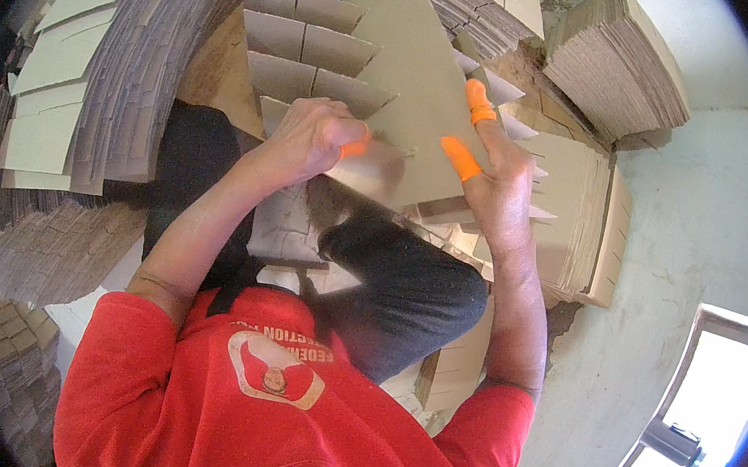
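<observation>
A cardboard divider (pixel 403 45) stands tilted before me, a long grey-beige sheet with several slotted cross strips (pixel 317 41) sticking out on both sides. My right hand (pixel 500 178) grips its right side. The thumb lies over the sheet's face and the index finger is at the edge among the strip ends; both wear orange finger covers. My left hand (pixel 311 140) is closed by the lowest strips on the left, its thumb in an orange cover. What its fingers hold is hidden.
Tall stacks of slotted cardboard (pixel 147 55) rise at the left. More bundles lean at the far right (pixel 615 67) and beside my right forearm (pixel 568 208). Small cardboard pieces (pixel 2 349) are piled at the lower left. A pale wall (pixel 685 221) bounds the right side.
</observation>
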`<action>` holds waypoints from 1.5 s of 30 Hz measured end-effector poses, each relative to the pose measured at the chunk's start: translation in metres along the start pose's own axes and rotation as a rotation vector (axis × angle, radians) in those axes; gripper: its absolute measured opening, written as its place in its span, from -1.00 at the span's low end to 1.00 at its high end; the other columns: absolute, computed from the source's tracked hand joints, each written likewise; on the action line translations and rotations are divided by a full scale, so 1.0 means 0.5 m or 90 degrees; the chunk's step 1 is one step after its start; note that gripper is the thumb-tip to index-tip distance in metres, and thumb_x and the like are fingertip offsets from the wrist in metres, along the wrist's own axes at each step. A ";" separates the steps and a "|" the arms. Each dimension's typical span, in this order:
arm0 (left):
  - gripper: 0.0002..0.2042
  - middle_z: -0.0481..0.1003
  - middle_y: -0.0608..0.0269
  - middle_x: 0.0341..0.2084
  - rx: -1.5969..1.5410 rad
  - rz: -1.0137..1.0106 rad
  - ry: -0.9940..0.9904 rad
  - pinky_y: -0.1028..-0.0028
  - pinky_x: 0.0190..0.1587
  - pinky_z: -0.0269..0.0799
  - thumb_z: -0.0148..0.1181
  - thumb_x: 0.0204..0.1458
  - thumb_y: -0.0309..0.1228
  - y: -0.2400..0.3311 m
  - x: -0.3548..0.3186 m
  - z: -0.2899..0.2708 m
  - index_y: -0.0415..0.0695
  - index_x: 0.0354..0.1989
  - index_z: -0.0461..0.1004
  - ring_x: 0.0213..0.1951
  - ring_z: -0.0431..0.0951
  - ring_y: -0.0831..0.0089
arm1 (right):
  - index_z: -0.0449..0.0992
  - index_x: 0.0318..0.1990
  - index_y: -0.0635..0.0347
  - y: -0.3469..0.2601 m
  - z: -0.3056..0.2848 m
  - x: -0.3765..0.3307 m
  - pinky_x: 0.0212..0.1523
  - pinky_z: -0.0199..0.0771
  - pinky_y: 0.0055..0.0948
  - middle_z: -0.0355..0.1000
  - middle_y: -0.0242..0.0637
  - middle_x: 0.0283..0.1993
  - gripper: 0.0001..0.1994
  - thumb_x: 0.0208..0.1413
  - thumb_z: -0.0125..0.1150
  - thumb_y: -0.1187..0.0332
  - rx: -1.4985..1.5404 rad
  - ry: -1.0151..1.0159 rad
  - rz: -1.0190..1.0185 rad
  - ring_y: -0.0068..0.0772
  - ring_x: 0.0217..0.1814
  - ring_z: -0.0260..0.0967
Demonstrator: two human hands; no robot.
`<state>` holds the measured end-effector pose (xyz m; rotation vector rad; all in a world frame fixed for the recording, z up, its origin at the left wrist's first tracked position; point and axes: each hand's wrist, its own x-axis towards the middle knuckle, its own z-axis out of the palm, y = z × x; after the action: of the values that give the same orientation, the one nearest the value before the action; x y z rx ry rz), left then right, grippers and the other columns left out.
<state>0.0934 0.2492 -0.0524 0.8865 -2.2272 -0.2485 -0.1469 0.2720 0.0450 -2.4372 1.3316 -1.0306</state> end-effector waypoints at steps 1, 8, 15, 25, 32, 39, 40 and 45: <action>-0.94 0.46 0.08 -0.61 -0.004 -0.006 0.007 0.19 -0.44 0.41 0.25 -0.19 -0.51 0.000 0.002 0.002 -0.18 -0.51 0.53 -0.48 0.51 0.09 | 0.32 0.26 0.22 0.000 -0.002 0.002 -0.27 0.49 -0.32 0.51 0.07 -0.25 -0.38 -0.05 0.30 0.59 0.011 -0.018 0.015 0.04 -0.32 0.49; -0.93 0.47 0.08 -0.61 0.011 -0.022 0.015 0.19 -0.43 0.42 0.28 -0.16 -0.47 -0.003 0.012 0.017 -0.17 -0.49 0.54 -0.48 0.52 0.09 | 0.28 0.26 0.27 -0.028 -0.023 0.028 0.01 0.43 -0.32 0.35 -0.07 0.12 -0.37 -0.04 0.31 0.57 0.043 -0.149 0.085 -0.08 0.02 0.43; -0.90 0.50 0.08 -0.58 0.027 -0.017 -0.030 0.21 -0.39 0.45 0.31 -0.15 -0.45 0.006 0.015 0.003 -0.17 -0.46 0.55 -0.46 0.54 0.10 | 0.31 0.25 0.24 -0.029 -0.017 -0.008 0.00 0.48 -0.38 0.29 -0.14 0.31 -0.39 -0.02 0.29 0.59 0.023 -0.148 0.103 -0.09 -0.01 0.49; -0.89 0.48 0.05 -0.56 -0.006 -0.052 -0.026 0.17 -0.39 0.43 0.12 -0.18 -0.54 0.013 0.012 0.009 -0.11 -0.46 0.55 -0.40 0.54 0.05 | 0.23 0.33 0.14 -0.004 -0.001 -0.028 -0.18 0.51 -0.34 0.41 -0.02 0.12 -0.30 -0.03 0.28 0.60 0.039 -0.123 0.077 0.05 -0.23 0.45; -0.76 0.53 0.12 -0.53 -0.006 -0.051 -0.170 0.17 -0.36 0.46 0.38 -0.16 -0.28 0.017 0.038 -0.039 -0.16 -0.36 0.59 -0.42 0.54 0.07 | 0.22 0.34 0.06 0.058 0.072 -0.076 -0.31 0.53 -0.23 0.52 0.01 -0.19 -0.29 -0.02 0.32 0.50 -0.015 -0.278 0.042 0.08 -0.34 0.48; -0.45 0.54 0.05 -0.15 0.012 -0.079 -0.248 0.22 -0.05 0.46 0.39 -0.18 -0.15 0.024 0.065 -0.120 -0.13 0.02 0.49 -0.07 0.52 0.07 | 0.42 0.16 0.09 0.068 0.020 -0.080 -0.37 0.52 -0.24 0.54 -0.18 -0.27 -0.53 0.04 0.31 0.32 -0.214 0.020 -0.068 -0.18 -0.35 0.51; -0.39 0.52 0.04 -0.07 0.008 -0.118 -0.262 0.22 0.01 0.45 0.38 -0.18 -0.13 0.032 0.062 -0.114 -0.13 0.09 0.45 0.01 0.50 0.07 | 0.48 0.09 0.10 0.088 -0.002 -0.086 -0.41 0.51 -0.25 0.54 -0.24 -0.28 -0.59 0.05 0.30 0.29 -0.237 0.157 -0.102 -0.23 -0.38 0.50; -0.15 0.18 0.04 0.30 0.100 0.027 -0.168 0.20 0.34 0.11 0.33 -0.15 -0.06 0.070 0.088 -0.070 -0.15 0.33 0.15 0.35 0.14 0.07 | 0.36 0.20 0.15 0.315 -0.164 -0.290 0.02 0.40 -0.15 0.44 -0.18 0.04 -0.45 0.07 0.30 0.17 -0.682 0.235 0.331 -0.06 0.05 0.35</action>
<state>0.0765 0.2488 0.0116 0.9324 -2.5354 -0.1804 -0.3579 0.3090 -0.0368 -2.1912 3.0426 -0.7140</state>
